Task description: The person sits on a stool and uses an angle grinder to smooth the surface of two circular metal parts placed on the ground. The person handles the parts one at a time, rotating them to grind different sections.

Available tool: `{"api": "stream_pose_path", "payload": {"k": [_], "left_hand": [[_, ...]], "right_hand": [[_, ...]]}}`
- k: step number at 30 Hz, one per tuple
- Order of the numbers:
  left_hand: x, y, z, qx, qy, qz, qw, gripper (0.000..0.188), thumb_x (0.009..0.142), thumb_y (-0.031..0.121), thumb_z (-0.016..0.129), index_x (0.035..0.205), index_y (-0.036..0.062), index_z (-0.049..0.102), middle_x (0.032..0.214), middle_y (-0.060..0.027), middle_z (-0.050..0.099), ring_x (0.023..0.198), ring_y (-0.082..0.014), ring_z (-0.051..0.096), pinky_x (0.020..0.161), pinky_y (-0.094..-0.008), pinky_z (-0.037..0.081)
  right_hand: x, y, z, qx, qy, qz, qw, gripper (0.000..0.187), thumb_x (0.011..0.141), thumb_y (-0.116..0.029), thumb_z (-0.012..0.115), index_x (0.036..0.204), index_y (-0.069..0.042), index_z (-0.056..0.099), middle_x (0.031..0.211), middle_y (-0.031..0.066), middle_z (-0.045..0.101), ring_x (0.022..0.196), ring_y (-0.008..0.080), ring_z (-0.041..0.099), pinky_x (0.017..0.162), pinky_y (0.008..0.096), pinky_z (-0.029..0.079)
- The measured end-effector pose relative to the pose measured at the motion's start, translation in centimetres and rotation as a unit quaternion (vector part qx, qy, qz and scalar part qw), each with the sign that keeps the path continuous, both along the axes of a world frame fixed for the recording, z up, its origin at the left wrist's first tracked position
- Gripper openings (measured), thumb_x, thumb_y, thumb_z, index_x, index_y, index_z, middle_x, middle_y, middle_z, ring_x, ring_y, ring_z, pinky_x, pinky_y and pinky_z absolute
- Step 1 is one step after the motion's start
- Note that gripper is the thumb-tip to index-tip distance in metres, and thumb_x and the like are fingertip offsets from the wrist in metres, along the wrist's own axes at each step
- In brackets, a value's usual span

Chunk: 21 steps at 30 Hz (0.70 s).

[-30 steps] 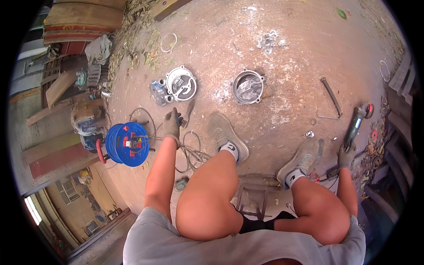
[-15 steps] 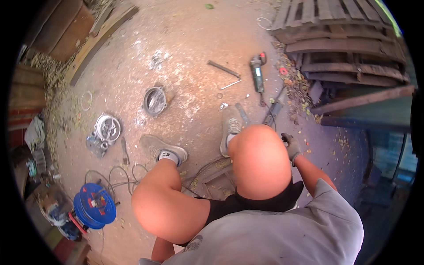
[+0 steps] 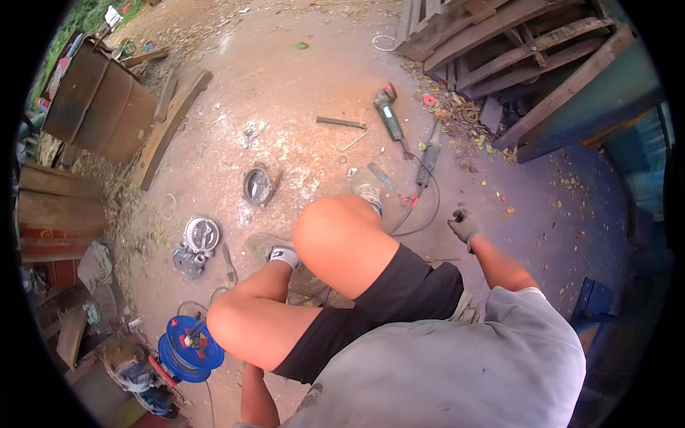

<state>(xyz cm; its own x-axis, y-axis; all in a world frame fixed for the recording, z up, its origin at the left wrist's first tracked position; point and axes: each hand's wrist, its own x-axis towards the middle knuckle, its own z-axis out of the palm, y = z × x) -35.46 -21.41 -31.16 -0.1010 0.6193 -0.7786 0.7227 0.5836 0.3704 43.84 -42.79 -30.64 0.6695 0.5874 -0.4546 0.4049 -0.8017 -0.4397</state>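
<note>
I sit low over a dirt floor with both bare knees up. My right hand (image 3: 465, 225), in a grey glove, hovers over the ground to the right of my knee, with its fingers loosely spread and nothing in them. The nearest things to it are a black cable (image 3: 422, 214) and a grey power tool (image 3: 429, 156). A green angle grinder (image 3: 390, 120) lies further out. Only my left arm (image 3: 257, 396) shows, at the lower edge; its hand is hidden.
A round metal part (image 3: 257, 186) and a round metal housing (image 3: 199, 236) lie to the left of my shoe. A blue cable reel (image 3: 187, 347) sits at the lower left. A rusty barrel (image 3: 100, 103), a plank (image 3: 171, 125) and wooden pallets (image 3: 499, 43) ring the area.
The view has swung toward the right. My right hand has come up off the ground near the tools. My left hand, earlier by the cable reel, has gone out of sight.
</note>
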Motion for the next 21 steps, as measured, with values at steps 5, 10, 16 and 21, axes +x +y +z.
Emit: {"api": "stream_pose_path", "payload": {"k": [5, 10, 16, 21], "left_hand": [[-5.7, 1.1, 3.4, 0.038, 0.041, 0.031, 0.998, 0.055, 0.106, 0.044, 0.072, 0.128, -0.0055, 0.072, 0.117, -0.0223, 0.08, 0.107, -0.0318, 0.076, 0.095, -0.0459, 0.058], [-2.4, 9.3, 2.3, 0.101, -0.014, 0.032, 0.994, 0.054, 0.106, 0.045, 0.072, 0.128, -0.0043, 0.072, 0.116, -0.0217, 0.081, 0.106, -0.0314, 0.077, 0.094, -0.0456, 0.058], [3.8, 22.3, -4.2, 0.208, -0.031, -0.017, 0.977, 0.068, 0.105, 0.052, 0.07, 0.14, -0.0068, 0.066, 0.134, -0.0279, 0.074, 0.128, -0.034, 0.072, 0.107, -0.0462, 0.055], [11.9, 33.4, -11.0, 0.186, 0.01, 0.037, 0.982, 0.097, 0.099, 0.061, 0.071, 0.157, -0.013, 0.049, 0.145, -0.0396, 0.064, 0.138, -0.0477, 0.064, 0.119, -0.0504, 0.05]], "right_hand": [[-1.3, 14.4, 0.9, -0.044, -0.034, 0.153, 0.987, 0.054, 0.09, -0.033, 0.085, 0.133, -0.003, 0.072, 0.103, 0.0164, 0.082, 0.091, 0.0283, 0.079, 0.083, 0.0418, 0.062], [-0.5, 26.6, -2.1, -0.134, -0.035, 0.259, 0.956, 0.077, 0.082, -0.045, 0.088, 0.148, -0.009, 0.07, 0.135, 0.0222, 0.078, 0.13, 0.0406, 0.072, 0.11, 0.0456, 0.057], [-1.9, 37.7, -11.5, -0.3, -0.061, 0.323, 0.895, 0.079, 0.088, -0.045, 0.082, 0.148, 0.003, 0.066, 0.148, 0.0275, 0.068, 0.138, 0.0414, 0.067, 0.116, 0.0465, 0.053], [-3.5, 39.3, -17.5, -0.303, -0.067, 0.242, 0.919, 0.081, 0.083, -0.037, 0.088, 0.149, 0.004, 0.063, 0.143, 0.0301, 0.07, 0.131, 0.0462, 0.069, 0.112, 0.0467, 0.056]]}}
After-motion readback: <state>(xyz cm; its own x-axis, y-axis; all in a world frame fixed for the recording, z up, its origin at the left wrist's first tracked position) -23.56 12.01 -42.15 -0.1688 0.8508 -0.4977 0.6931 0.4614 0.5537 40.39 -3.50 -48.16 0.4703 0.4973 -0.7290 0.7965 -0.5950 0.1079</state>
